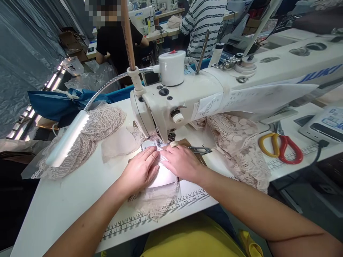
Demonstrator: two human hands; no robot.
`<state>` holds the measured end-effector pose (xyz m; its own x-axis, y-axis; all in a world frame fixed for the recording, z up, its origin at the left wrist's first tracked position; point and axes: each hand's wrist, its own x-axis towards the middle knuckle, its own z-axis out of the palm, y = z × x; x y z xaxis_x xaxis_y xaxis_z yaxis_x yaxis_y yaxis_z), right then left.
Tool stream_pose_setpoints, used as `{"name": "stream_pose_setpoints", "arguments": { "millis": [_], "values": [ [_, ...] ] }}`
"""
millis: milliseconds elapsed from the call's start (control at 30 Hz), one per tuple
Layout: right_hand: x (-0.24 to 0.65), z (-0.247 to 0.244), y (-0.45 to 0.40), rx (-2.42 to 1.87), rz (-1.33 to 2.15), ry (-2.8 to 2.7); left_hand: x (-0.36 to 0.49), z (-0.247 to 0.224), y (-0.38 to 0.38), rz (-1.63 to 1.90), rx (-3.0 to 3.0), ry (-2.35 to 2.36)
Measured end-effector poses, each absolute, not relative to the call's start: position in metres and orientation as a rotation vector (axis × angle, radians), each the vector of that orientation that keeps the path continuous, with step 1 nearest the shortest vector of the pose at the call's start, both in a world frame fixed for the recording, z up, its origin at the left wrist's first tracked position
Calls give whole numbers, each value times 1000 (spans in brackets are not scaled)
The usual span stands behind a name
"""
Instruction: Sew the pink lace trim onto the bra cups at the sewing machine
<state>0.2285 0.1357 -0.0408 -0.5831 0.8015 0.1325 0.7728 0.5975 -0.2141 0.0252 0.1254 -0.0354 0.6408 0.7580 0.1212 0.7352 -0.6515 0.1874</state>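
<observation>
A white sewing machine (187, 92) stands over the table, its needle area brightly lit. Pale lace fabric (158, 201) runs from under the presser foot down to the ruler at the table's front edge. My left hand (142, 166) lies flat on the fabric, left of the needle, with its fingers stretched forward. Just right of it, my right hand (182, 160) rests on the fabric near the needle, its fingers extended and its fingertips partly hidden. Both hands press on the cloth close together.
Lace pieces (100, 123) are piled at the left beneath a lit lamp (68, 139). More lace (238, 142) bunches at the right, beside red and yellow scissors (291, 150). Two people sit beyond the machine.
</observation>
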Motion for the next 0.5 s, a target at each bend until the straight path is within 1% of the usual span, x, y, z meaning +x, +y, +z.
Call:
{"name": "stream_pose_setpoints", "arguments": {
  "millis": [267,500],
  "values": [
    [223,-39,139,-1378,193,-2589,18,-34,142,254,2746,1157],
    [220,-37,141,-1400,212,-2564,11,-31,161,241,2832,982]
  ]
}}
